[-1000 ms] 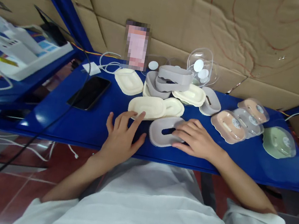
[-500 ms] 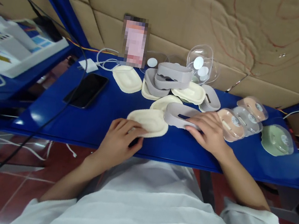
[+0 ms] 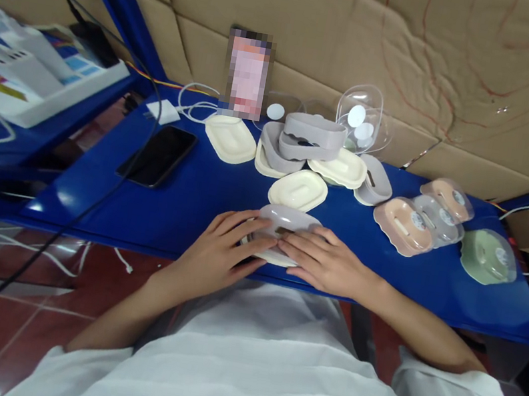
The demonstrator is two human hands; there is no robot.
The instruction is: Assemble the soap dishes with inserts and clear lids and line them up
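Observation:
Close to the table's front edge, a grey soap dish shell point(image 3: 289, 216) lies on a cream soap dish tray point(image 3: 279, 260), whose rim shows below it. My left hand point(image 3: 222, 245) grips the left side, fingers laid over the top. From the right, my right hand point(image 3: 329, 261) presses its fingers on the shell near the slot, thumb at the near rim. Both hands partly cover the two pieces, so how snugly they fit is hidden. Just beyond lies another cream tray point(image 3: 298, 189).
Behind are stacked grey shells point(image 3: 313, 132), more cream trays point(image 3: 230, 139) and clear lids point(image 3: 362, 99). Lidded peach soap boxes point(image 3: 402, 224) and a green one point(image 3: 488, 257) stand right. A black phone point(image 3: 158, 156), charger point(image 3: 163, 111) and dark cable point(image 3: 83, 218) are left.
My right hand has brought the grey shell left onto the cream tray. My left hand has shifted slightly right, and both hands now meet over the pieces.

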